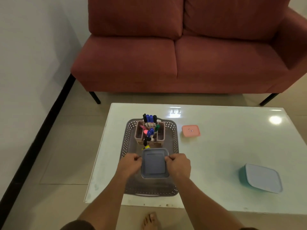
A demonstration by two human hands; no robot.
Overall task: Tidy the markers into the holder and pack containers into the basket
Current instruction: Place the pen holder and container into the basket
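Both hands, left hand (131, 164) and right hand (178, 164), have fingers closed on the grey container (155, 165), over the basket (174, 136). Markers (149, 119) stand in the holder (138, 132) inside. Pink container (191, 130) and teal container (260, 177) remain on the counter (224, 146).

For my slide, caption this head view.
Both hands, left and right, lower a grey-blue container into the basket beside the marker holder.

The hands (156, 165) hide the grey container's (154, 165) side edges, and the basket (172, 135) floor beneath it
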